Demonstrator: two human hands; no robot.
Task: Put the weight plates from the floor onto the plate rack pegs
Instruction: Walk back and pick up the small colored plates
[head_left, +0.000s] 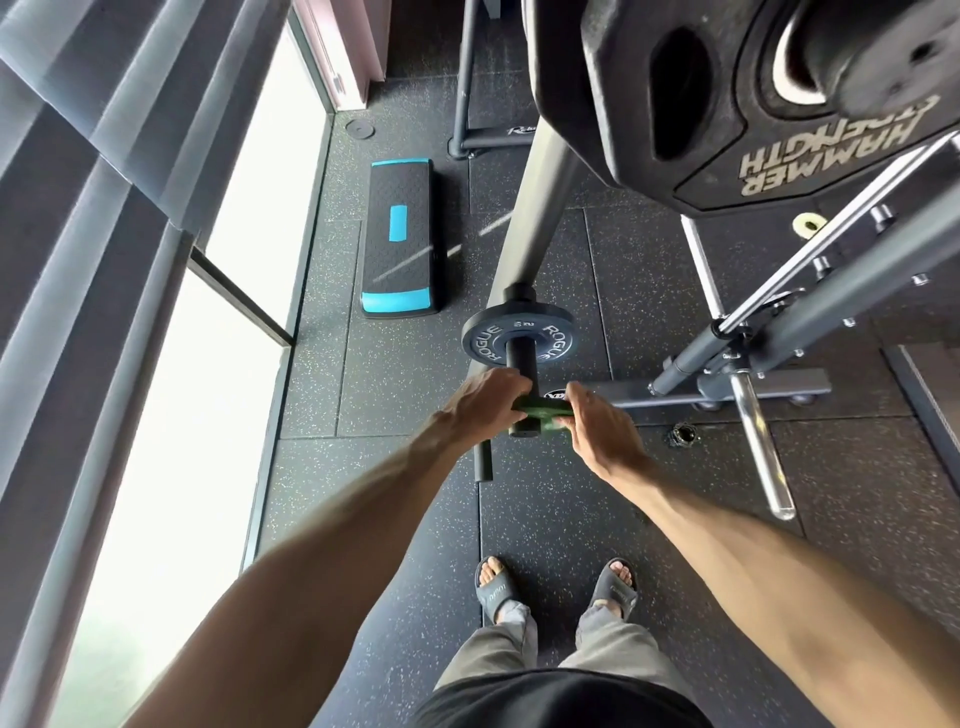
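Largest in view is the big black plate (727, 130) hanging at the upper right of the frame. The grey rack post (540, 208) runs down from it to the middle. Below that sits a smaller grey plate (517, 340), already threaded on its own short black peg (521, 364) at the centre of the frame.

Just under it, we have the small green plate (545, 413) at the lower peg (524, 431), well off the floor (623, 519). The peg's black tip seems to poke out in front of the green disc, so we judge the hole is already on and the plate only partly slid home.

Our 2 hands share the load. The left hand (483, 402) curls its fingers over the plate's left rim, and the right hand (597, 421) closes on the right rim with the thumb near the top. How far the fingers reach behind the disc is hidden.

To finish this step well, we should keep the disc square to the peg so the hole does not bind. We should push evenly from both rims until it sits against the post. Fingers ought to stay on the outer edge and clear of the gap behind, since that gap closes as the plate seats. The grey plate is close above, so our knuckles have little room.

Smallest of all, a dark spring collar (683, 435) lies on the floor to the right of our hands.
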